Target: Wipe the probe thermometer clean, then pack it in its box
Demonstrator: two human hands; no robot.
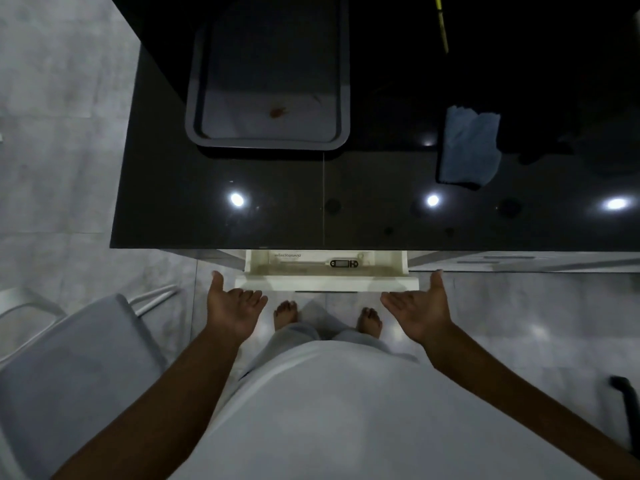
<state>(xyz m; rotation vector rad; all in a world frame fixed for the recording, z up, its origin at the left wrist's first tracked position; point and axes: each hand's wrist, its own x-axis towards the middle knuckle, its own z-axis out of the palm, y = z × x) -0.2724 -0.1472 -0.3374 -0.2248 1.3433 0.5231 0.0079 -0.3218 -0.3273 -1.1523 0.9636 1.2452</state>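
Note:
A white drawer [327, 283] stands pulled out a little under the black glossy counter [277, 216]. Inside it lies the probe thermometer [341, 263], dark display head to the right, thin probe to the left, beside a pale box [287, 258] with printed text. My left hand [233, 306] is held palm up, fingers spread, just left of the drawer front. My right hand [417, 306] mirrors it at the drawer's right end. Neither hand holds anything. A blue cloth [467, 147] lies crumpled on the counter, far right of centre.
A grey tray [266, 142] with a small brown stain sits at the counter's back left. A grey chair [69, 368] stands at my left on the tiled floor. A dark object [623, 403] is at the right edge. My bare feet are below the drawer.

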